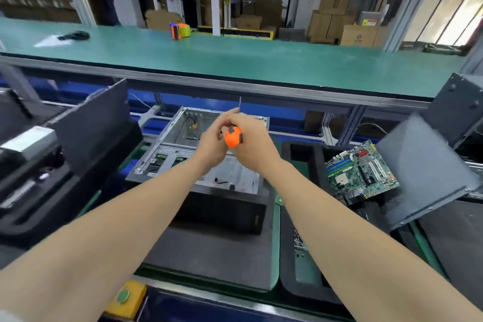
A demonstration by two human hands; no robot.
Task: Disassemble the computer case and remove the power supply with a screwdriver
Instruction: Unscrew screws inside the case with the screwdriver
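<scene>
1. Lying open at the middle of the view, the computer case (177, 149) shows a bare silver metal interior with a few loose cables at its 12 o'clock end. It rests on the counter (275, 248), just past a black pad (219, 213) at its 6 o'clock edge.
2. Directly above the case is the screwdriver (233, 136). Its orange handle faces the camera and its thin shaft points to 12 o'clock.
3. The right hand (257, 138) has its fingers clenched around the handle. The left hand (215, 136) has its fingers curled on the front of the handle, with one finger reaching up along the shaft.
4. Both hands and forearms cover the centre of the case, hiding what lies under them.
5. At 3 o'clock, just beside the case, a black tray (300, 154) holds a green motherboard (362, 172) lying tilted. Small screws (298, 236) sit in the tray's near part.
6. A dark side panel (423, 165) leans over the tray's 3 o'clock edge.
7. At 9 o'clock another dark panel (96, 117) stands upright, with black units (26, 165) beyond it.
8. At 12 o'clock, well apart, a green-topped bench (235, 60) carries an orange and green tape dispenser (179, 30).
9. At 7 o'clock, near the view's bottom edge, sits a yellow button box (128, 295).
</scene>
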